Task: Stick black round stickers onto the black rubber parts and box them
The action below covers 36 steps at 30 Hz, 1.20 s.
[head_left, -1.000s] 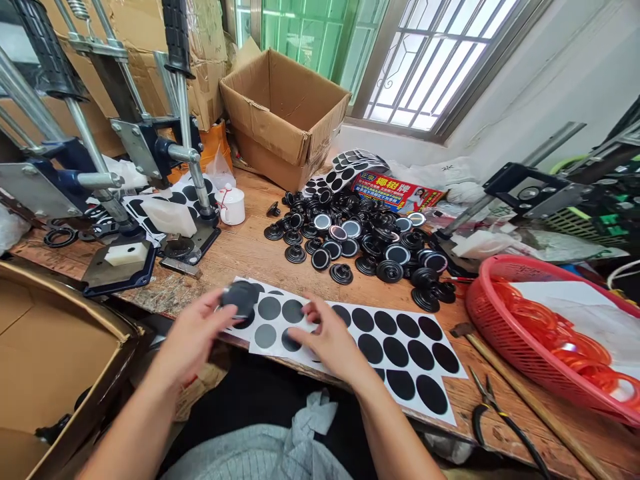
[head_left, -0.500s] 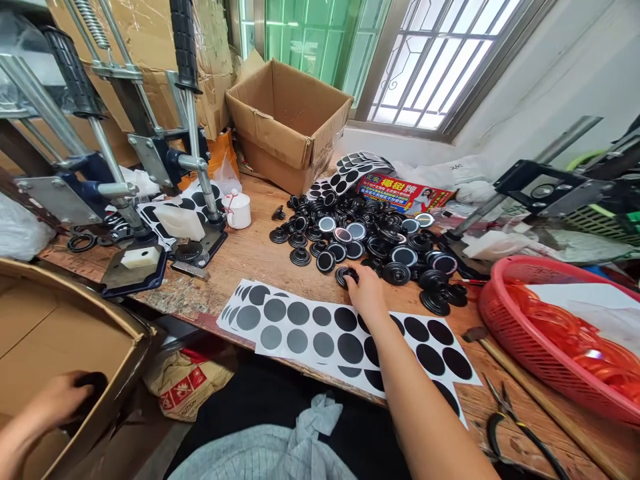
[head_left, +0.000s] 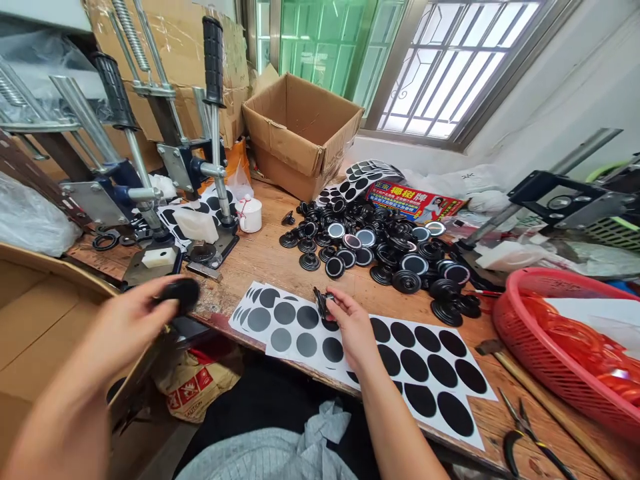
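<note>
My left hand (head_left: 125, 327), somewhat blurred, is closed on a black round disc (head_left: 184, 295) above the rim of the carton at the left. My right hand (head_left: 353, 327) pinches a black stepped disc-shaped part (head_left: 321, 304), tilted on edge, over the sticker sheets. Those white sheets with black round stickers (head_left: 414, 365) lie along the table's front edge, partly hidden by my right hand and forearm. Beyond them is a heap of similar black round parts (head_left: 406, 281), some showing shiny ringed faces.
Lever presses (head_left: 215, 167) stand at the left, by a white mug (head_left: 250, 215). An open cardboard box (head_left: 290, 160) is at the back. To the right are a red basket (head_left: 530, 333) of orange-red rings, a hammer (head_left: 545, 393) and pliers (head_left: 525, 427). A carton (head_left: 45, 347) sits front left.
My left hand has risen out of the carton with a black disc. My right hand has lifted a black part from beside the heap and moved slightly left and nearer. The view has shifted left.
</note>
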Available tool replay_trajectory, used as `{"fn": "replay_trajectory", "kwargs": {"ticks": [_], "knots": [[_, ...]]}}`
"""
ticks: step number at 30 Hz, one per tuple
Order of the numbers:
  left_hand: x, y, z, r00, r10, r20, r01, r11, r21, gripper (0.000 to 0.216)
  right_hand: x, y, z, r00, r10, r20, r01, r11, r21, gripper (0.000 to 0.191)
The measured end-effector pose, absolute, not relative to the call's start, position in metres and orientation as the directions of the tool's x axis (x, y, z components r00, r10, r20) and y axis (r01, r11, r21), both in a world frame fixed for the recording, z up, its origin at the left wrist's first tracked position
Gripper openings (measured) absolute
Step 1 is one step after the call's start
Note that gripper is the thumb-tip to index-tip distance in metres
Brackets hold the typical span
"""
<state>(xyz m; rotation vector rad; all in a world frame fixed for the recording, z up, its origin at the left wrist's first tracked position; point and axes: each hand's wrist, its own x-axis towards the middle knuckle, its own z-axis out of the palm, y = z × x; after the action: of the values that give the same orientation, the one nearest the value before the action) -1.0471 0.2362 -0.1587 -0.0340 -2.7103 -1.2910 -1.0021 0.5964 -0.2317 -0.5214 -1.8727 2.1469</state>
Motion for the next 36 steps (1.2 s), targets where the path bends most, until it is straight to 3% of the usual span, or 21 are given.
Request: {"fn": "replay_trajectory", "kwargs": {"ticks": [1,3,9,15,19,22,25,27,28,30,31,33,36], "knots": [[-1.053,0.270,-0.163,-0.985,0.095,0.145,0.174,0.568,0.804,0.042,-1.002,0.595,-0.232,-0.903,0.416,-0.108,0.053,-0.142,-0.988,0.043],[-1.069,0.330,-0.183,-0.958,0.205,0.199,0.275,0.477,0.835,0.036,-1.000,0.595,-0.233,-0.899,0.428,-0.090,0.051,-0.102,-0.993,0.043],[-1.119,0.420,-0.246,-0.950,0.290,0.116,0.218,0.348,0.912,0.033,-0.992,0.604,-0.236,-0.885,0.454,-0.101,0.052,-0.120,-0.991,0.041],[-1.163,0.443,-0.247,-0.931,0.355,0.087,0.211,0.328,0.921,0.030,-0.997,0.607,-0.236,-0.874,0.461,-0.152,0.048,-0.228,-0.972,0.039],[-1.146,0.437,-0.231,-0.928,0.331,0.171,0.291,0.357,0.888,0.038,-0.996,0.609,-0.228,-0.896,0.354,-0.268,0.086,-0.453,-0.887,0.037],[-1.100,0.433,-0.220,-0.908,0.372,0.192,0.322,0.329,0.888,0.048,-0.993,0.607,-0.220,-0.916,0.202,-0.345,0.178,-0.566,-0.805,0.030],[-1.056,0.433,-0.217,-0.837,0.548,0.019,0.098,0.116,0.988,0.048,-0.991,0.601,-0.215,-0.937,-0.015,-0.350,0.300,-0.552,-0.778,0.028],[-1.042,0.433,-0.220,-0.820,0.568,-0.074,-0.104,-0.020,0.994,0.041,-0.993,0.598,-0.215,-0.943,-0.051,-0.330,0.317,-0.449,-0.836,0.030],[-1.039,0.432,-0.223,-0.843,0.526,-0.113,-0.178,-0.074,0.981,0.039,-0.994,0.597,-0.216,-0.948,0.009,-0.317,0.294,-0.349,-0.890,0.029],[-1.041,0.429,-0.229,-0.900,0.389,-0.195,-0.289,-0.198,0.937,0.038,-0.997,0.596,-0.221,-0.956,0.209,-0.206,0.211,0.002,-0.978,0.023],[-1.043,0.428,-0.233,-0.915,0.330,-0.233,-0.326,-0.260,0.909,0.037,-0.998,0.594,-0.224,-0.955,0.277,-0.109,0.174,0.226,-0.958,0.020],[-1.047,0.426,-0.239,-0.923,0.265,-0.279,-0.361,-0.345,0.867,0.034,-1.000,0.589,-0.230,-0.962,0.272,0.036,0.142,0.605,-0.783,0.022],[-1.051,0.426,-0.246,-0.922,0.254,-0.291,-0.371,-0.376,0.849,0.034,-1.004,0.577,-0.235,-0.977,0.213,0.016,0.175,0.842,-0.509,0.024]]}}
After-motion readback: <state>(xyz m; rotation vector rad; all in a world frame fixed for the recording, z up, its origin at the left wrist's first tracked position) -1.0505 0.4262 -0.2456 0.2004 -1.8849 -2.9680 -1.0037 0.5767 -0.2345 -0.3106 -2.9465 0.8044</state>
